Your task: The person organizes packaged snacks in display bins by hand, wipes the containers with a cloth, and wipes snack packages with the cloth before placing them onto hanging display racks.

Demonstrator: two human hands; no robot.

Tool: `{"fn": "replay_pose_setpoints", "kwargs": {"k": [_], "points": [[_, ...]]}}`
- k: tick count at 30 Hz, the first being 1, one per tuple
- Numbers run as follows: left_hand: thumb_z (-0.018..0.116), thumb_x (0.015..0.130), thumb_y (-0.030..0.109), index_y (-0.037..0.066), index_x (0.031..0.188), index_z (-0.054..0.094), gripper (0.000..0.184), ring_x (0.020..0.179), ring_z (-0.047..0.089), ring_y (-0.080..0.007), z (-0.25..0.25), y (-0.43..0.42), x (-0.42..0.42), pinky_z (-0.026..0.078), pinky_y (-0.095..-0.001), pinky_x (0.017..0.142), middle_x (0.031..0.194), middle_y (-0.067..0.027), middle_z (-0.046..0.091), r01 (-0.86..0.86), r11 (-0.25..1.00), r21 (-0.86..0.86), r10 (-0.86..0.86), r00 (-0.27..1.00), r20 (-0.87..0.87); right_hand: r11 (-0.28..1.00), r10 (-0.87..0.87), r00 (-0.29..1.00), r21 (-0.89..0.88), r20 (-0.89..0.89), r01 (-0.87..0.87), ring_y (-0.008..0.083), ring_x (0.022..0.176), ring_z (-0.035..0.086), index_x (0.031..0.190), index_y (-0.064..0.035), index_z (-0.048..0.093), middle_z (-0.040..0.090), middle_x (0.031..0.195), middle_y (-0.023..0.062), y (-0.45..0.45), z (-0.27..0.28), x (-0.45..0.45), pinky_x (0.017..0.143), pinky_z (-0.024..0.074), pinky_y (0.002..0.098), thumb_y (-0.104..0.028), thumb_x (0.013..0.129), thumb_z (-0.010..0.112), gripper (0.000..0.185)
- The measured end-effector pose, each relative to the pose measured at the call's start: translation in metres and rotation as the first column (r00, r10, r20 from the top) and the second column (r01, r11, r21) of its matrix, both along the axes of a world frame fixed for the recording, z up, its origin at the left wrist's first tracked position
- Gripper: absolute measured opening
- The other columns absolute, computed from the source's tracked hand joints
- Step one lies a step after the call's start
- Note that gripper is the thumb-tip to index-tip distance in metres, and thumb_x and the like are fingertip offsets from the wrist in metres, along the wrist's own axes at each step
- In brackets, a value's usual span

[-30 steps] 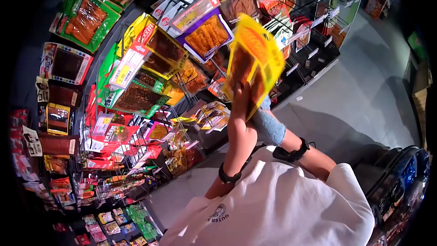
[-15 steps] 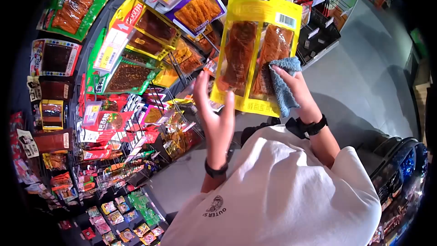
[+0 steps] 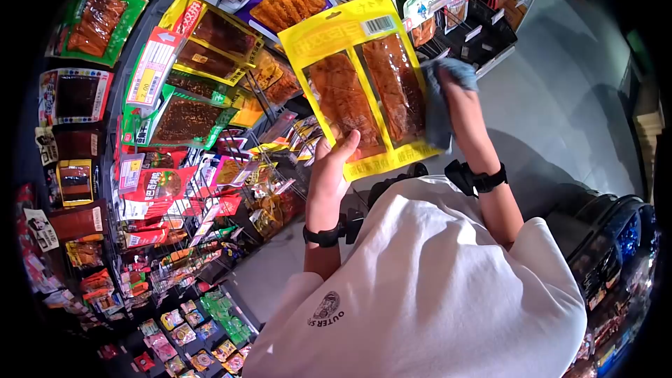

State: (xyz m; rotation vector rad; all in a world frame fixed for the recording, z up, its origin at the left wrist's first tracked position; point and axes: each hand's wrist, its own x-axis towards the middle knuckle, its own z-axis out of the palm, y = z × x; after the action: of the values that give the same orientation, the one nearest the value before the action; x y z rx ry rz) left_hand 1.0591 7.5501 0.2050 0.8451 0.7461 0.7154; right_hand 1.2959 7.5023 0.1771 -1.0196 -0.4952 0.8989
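A yellow snack packet (image 3: 357, 91) with two clear windows showing brown food is held up at the centre, its barcode at the top. My left hand (image 3: 330, 168) grips its lower left corner, thumb on the front and the other fingers behind. At the packet's right edge, my right hand (image 3: 458, 98) holds a blue-grey cloth (image 3: 439, 108). Motion blurs that hand and the cloth, and whether the cloth touches the packet is unclear.
Hooks on the left rack hold a yellow packet (image 3: 217, 38), a purple packet (image 3: 290, 0) and a green packet (image 3: 189, 119), with a price tag (image 3: 150, 73) in front. Small packs lie on a lower shelf (image 3: 259, 325). A dark bin (image 3: 602, 238) stands at right.
My left hand, open beside the packet half a second ago, has taken hold of its lower left corner. The packet has tilted and moved left. My right hand with the cloth has come off its front to the right edge.
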Motion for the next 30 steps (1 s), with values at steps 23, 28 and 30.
{"fn": "replay_pose_setpoints", "kwargs": {"k": [23,28,30], "points": [[0.056,0.089,-0.003,-0.004,0.137,0.049,0.048,0.123,0.057,-0.0400,0.030,-0.036,0.026,0.045,-0.0434,0.102,0.133,-0.0255,0.055,0.133,0.571,0.810,0.361,0.846,-0.393,0.790,0.513,0.725,0.077,0.459,-0.608,0.0214,0.139,0.038,0.154,-0.0015,0.032,0.040,0.152,0.0113,-0.004,0.012,-0.059,0.116,0.0303,0.0368,-0.020,0.098,0.062,0.066],[0.062,0.086,0.021,-0.001,0.156,0.026,0.081,0.150,0.018,-0.0459,0.041,-0.037,0.038,0.015,-0.0607,0.118,0.161,-0.0285,0.019,0.439,0.275,0.855,0.552,0.656,-0.515,0.729,0.685,0.719,0.082,-0.123,-0.680,0.0223,0.139,0.042,0.155,0.0000,0.027,0.039,0.154,0.0105,-0.015,0.012,-0.056,0.114,0.0355,0.0372,-0.039,0.104,0.054,0.070],[0.065,0.088,0.036,-0.002,0.148,0.041,0.075,0.149,0.022,-0.0466,0.045,-0.035,0.035,0.016,-0.0643,0.115,0.160,-0.0292,0.023,0.472,0.210,0.856,0.584,0.641,-0.497,0.839,0.544,0.824,0.078,-0.162,-0.538,0.0224,0.131,0.051,0.152,0.0007,0.035,0.048,0.148,0.0118,-0.002,0.045,-0.065,0.110,0.0420,0.0373,-0.032,0.105,0.052,0.059]]}}
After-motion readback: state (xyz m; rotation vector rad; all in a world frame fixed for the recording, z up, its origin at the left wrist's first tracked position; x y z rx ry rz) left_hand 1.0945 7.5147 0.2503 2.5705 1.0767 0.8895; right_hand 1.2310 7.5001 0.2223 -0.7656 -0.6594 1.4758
